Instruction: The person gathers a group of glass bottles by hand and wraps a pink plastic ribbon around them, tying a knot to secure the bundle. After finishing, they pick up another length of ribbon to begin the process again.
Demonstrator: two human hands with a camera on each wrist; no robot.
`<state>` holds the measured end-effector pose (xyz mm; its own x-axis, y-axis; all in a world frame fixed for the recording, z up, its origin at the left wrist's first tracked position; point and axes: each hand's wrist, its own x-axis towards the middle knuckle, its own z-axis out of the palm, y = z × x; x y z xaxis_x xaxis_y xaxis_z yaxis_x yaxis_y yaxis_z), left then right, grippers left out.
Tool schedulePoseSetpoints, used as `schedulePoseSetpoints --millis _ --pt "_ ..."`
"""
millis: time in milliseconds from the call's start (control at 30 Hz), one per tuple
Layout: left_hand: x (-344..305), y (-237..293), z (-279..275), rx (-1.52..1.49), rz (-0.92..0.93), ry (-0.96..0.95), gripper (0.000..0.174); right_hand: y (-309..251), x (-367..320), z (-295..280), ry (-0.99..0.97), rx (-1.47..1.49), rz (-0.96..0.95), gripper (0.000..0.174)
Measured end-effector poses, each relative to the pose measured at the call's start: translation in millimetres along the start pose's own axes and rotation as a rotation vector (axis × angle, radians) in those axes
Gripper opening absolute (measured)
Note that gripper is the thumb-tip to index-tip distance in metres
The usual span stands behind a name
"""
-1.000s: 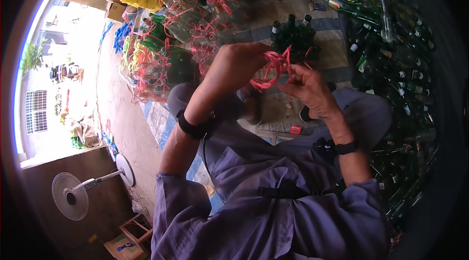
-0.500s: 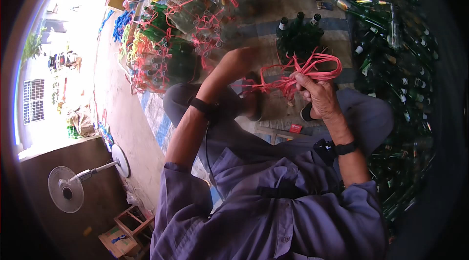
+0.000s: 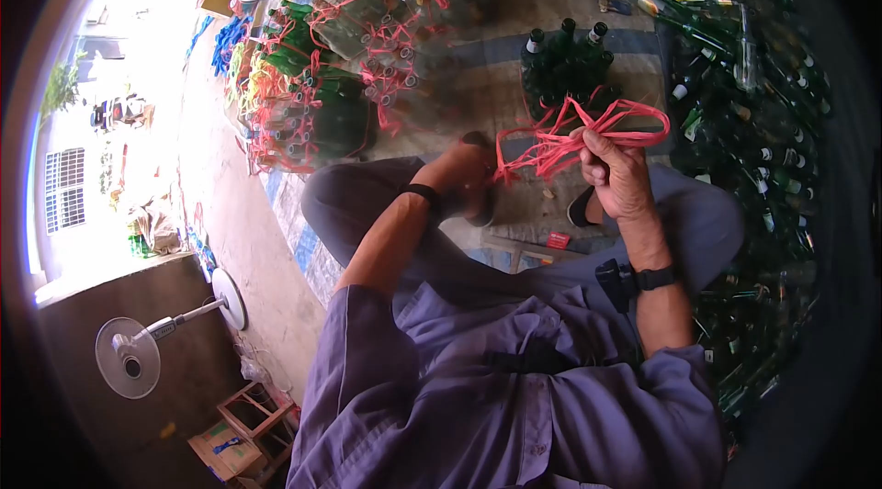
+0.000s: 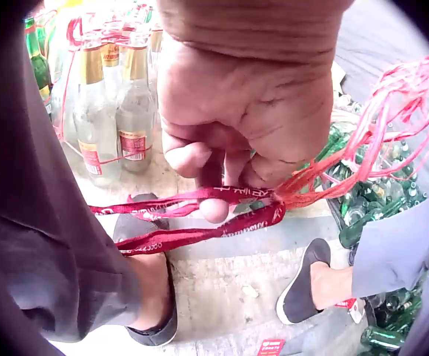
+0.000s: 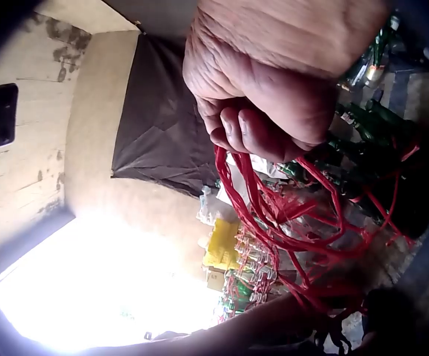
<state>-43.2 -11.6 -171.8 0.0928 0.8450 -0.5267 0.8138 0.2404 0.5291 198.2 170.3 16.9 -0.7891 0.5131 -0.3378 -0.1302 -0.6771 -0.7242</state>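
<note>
My right hand [image 3: 620, 179] pinches a looped bundle of red ribbon [image 3: 643, 133] between thumb and fingers. In the right wrist view its loops hang below the curled fingers. Lower and to the left is my left hand [image 3: 457, 169], near the knee. In the left wrist view, its curled fingers are at a printed red strand [image 4: 248, 231], and one fingertip pokes between two lengths of it. The ribbon stretches between both hands. Beyond them, a cluster of green bottles [image 3: 568, 67] stands upright on the striped mat.
Clear bottles [image 3: 390, 53] bound with red ribbon stand at the far left. Loose green bottles [image 3: 781, 140] are heaped along the right. A small red packet [image 3: 558, 240] lies between the feet. A white fan [image 3: 129, 359] stands by the left wall, beside a cardboard box [image 3: 228, 452].
My left hand came away from the bundle, swung left, then dropped lower toward the knee. The right hand moved slightly right, and the bundle opened out into longer loops.
</note>
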Motion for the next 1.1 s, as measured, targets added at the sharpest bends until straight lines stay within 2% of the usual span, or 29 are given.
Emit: schedulePoseSetpoints --millis 33,100,133,200,233,300,333,400,433,500,533,600,633,700,733,800,867,900,1000,1067,1100 --pt "1.4 0.1 1.9 0.001 0.001 -0.001 0.025 0.5 0.9 -0.4 0.005 0.010 -0.003 0.013" --pt "0.6 5.1 2.6 0.416 0.231 -0.149 0.022 2.9 3.1 -4.8 0.027 0.004 -0.014 0.013" --pt "-2.6 14.4 -4.1 0.417 0.232 -0.152 0.022 4.2 3.8 -7.5 0.049 -0.004 -0.024 0.014" --pt "-10.2 34.9 -22.8 0.284 -0.002 -0.141 0.021 5.1 5.3 -12.4 0.051 -0.020 -0.023 0.014" --pt "-17.5 49.8 -39.5 0.285 -0.004 -0.140 0.021 5.8 5.6 -13.6 0.053 -0.037 -0.022 0.014" --pt "-30.4 73.8 -68.2 0.089 -0.166 -0.126 0.022 7.8 5.3 -12.4 0.046 -0.082 -0.017 0.015" --pt "-30.8 71.9 -69.7 0.091 -0.168 -0.124 0.022 9.0 5.4 -11.5 0.042 -0.127 -0.013 0.015" --pt "-33.4 70.7 -77.7 0.324 -0.060 0.054 0.019 17.6 7.5 -11.2 0.032 -0.160 0.022 0.015" --pt "-36.4 71.9 -82.3 0.327 -0.064 0.056 0.019 22.6 8.9 -10.2 0.025 -0.194 0.058 0.014" --pt "-43.4 75.2 -92.4 0.299 -0.193 0.189 0.019 31.1 9.7 -6.6 -0.002 -0.260 0.083 0.014" --pt "-47.5 76.3 -97.6 0.302 -0.195 0.191 0.019 36.6 10.4 -4.8 -0.024 -0.327 0.108 0.014" --pt "-56.6 74.7 -108.3 0.046 -0.279 0.328 0.019 52.9 13.7 -6.9 -0.001 -0.337 0.083 0.015" --pt "-61.2 62.5 -111.0 0.050 -0.281 0.331 0.019 55.9 14.7 -6.9 -0.002 -0.441 0.076 0.014" --pt "-76.4 37.3 -118.6 0.565 0.303 0.479 0.019 53.1 11.9 1.1 0.004 -0.570 0.056 0.011" --pt "-91.4 48.0 -129.9 0.569 0.298 0.480 0.019 59.7 15.0 -2.7 -0.002 -0.569 0.054 0.011" --pt "-128.7 84.0 -159.2 -0.609 -0.207 0.623 0.021 79.3 23.3 -18.3 0.019 -0.547 0.059 0.010" --pt "-151.0 55.0 -167.0 -0.524 -0.268 0.733 0.022 81.9 23.3 -21.3 0.030 -0.524 0.092 0.012" --pt "-167.6 70.5 -179.5 -0.664 -0.377 0.809 0.024 83.1 23.3 -22.7 0.045 -0.502 0.127 0.015" --pt "-207.6 67.8 -193.6 -0.917 -0.344 1.074 0.026 86.0 27.6 -30.5 0.075 -0.461 0.227 0.015" --pt "-231.0 53.2 -197.7 -0.956 -0.341 1.250 0.024 86.0 27.6 -26.5 0.100 -0.465 0.228 0.016" --pt "-248.0 36.4 -197.8 -1.018 -0.309 1.256 0.025 86.2 27.5 -24.9 0.132 -0.470 0.229 0.016"
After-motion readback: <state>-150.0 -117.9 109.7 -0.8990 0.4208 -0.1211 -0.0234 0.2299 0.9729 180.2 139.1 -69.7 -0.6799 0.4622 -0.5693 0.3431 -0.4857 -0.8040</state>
